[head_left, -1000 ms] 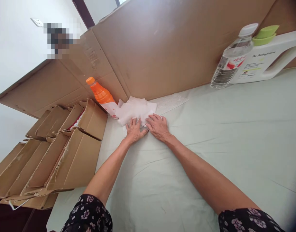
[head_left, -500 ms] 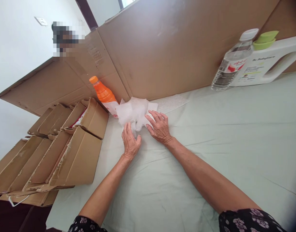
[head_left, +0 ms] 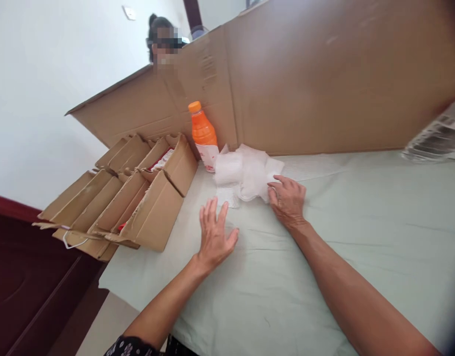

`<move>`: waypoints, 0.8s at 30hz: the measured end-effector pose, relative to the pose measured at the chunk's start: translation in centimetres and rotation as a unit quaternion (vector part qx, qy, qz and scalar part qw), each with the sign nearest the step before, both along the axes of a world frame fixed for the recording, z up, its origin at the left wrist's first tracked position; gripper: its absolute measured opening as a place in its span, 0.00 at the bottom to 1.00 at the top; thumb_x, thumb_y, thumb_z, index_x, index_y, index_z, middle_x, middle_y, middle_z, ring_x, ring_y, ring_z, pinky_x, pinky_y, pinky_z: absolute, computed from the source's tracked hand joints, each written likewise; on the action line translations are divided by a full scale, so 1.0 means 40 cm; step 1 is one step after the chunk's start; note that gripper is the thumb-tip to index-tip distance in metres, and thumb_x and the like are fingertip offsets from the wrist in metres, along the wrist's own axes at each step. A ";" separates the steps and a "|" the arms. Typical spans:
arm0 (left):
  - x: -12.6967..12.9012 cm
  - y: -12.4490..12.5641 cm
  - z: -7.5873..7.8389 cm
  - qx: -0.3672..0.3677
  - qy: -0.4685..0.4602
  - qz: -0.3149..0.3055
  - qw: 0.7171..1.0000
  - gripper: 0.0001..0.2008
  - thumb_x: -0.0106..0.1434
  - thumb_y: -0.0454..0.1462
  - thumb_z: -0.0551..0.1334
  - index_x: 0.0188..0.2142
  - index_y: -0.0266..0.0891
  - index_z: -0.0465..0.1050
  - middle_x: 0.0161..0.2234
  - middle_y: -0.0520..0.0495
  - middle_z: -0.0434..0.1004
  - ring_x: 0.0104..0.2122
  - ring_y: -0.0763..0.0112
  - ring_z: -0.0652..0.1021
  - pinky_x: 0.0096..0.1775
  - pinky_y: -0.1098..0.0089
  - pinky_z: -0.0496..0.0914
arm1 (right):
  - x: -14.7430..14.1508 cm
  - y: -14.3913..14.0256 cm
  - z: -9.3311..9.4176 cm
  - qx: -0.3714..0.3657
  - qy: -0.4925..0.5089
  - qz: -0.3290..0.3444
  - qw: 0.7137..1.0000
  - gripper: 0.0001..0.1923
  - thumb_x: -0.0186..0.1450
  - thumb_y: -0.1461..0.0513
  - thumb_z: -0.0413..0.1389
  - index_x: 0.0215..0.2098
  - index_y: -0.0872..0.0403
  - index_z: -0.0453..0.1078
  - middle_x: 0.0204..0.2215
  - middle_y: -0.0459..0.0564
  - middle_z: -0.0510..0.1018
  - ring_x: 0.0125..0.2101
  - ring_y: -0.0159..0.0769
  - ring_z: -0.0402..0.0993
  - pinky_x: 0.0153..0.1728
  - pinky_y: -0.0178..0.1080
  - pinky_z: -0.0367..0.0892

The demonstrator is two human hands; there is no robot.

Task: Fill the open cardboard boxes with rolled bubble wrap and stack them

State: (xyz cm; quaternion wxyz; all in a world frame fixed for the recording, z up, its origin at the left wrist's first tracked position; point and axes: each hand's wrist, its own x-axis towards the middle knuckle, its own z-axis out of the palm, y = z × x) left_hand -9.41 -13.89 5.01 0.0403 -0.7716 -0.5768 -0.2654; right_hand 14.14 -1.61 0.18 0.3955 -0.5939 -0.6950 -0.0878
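Observation:
A loose heap of thin white wrapping sheets (head_left: 250, 170), which looks like foam or bubble wrap, lies against the foot of the cardboard wall. My right hand (head_left: 289, 198) is at the heap's right edge, fingers bent and apart, the fingertips close to or touching it. Nearer to me, my left hand (head_left: 215, 235) hovers over the cloth with its fingers spread and nothing in it. Just behind the heap on the left stands an orange bottle (head_left: 204, 129) with an orange cap and a pale label.
Cardboard boxes with compartments (head_left: 157, 212) stand at the left; some hold red and white items. A tall cardboard panel (head_left: 305, 84) closes off the back, with a person's head (head_left: 162, 42) beyond it. A clear bottle (head_left: 437, 133) is cut off at the right. Pale green cloth (head_left: 342, 237) covers the table.
The camera view has swung left, shifting the scene rightward. My left hand has drawn back from the wrapping sheets and spread its fingers. My right hand stays at their right edge.

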 end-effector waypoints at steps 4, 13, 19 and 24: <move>-0.167 -0.119 0.148 0.196 0.025 0.143 0.970 0.36 0.67 0.41 0.60 0.71 0.47 0.49 0.73 0.34 0.50 0.75 0.47 0.46 0.70 0.38 0.46 | 0.006 0.019 -0.015 0.052 0.027 -0.019 0.998 0.16 0.70 0.59 0.49 0.43 0.53 0.79 0.58 0.58 0.77 0.56 0.51 0.70 0.55 0.52 0.60; -0.396 -0.118 0.262 0.118 0.077 0.185 0.973 0.28 0.62 0.28 0.53 0.61 0.36 0.69 0.36 0.42 0.83 0.38 0.58 0.82 0.63 0.45 0.64 | -0.014 -0.011 0.023 0.070 0.040 -0.035 0.996 0.14 0.66 0.61 0.50 0.40 0.53 0.78 0.57 0.61 0.77 0.55 0.55 0.71 0.53 0.56 0.60; -0.352 -0.305 0.281 0.162 0.021 -0.051 0.985 0.31 0.65 0.23 0.56 0.65 0.42 0.63 0.44 0.46 0.83 0.43 0.66 0.81 0.59 0.57 0.72 | -0.018 -0.170 0.072 0.083 0.083 0.017 0.993 0.13 0.68 0.58 0.52 0.43 0.51 0.77 0.58 0.57 0.76 0.55 0.50 0.74 0.56 0.55 0.63; -0.367 -0.434 0.252 0.159 -0.085 -0.038 0.983 0.32 0.60 0.26 0.66 0.63 0.46 0.68 0.51 0.43 0.79 0.56 0.57 0.77 0.64 0.48 0.67 | -0.030 -0.332 0.075 -0.011 0.131 0.121 0.984 0.12 0.71 0.56 0.52 0.47 0.49 0.75 0.56 0.55 0.77 0.58 0.47 0.74 0.59 0.54 0.67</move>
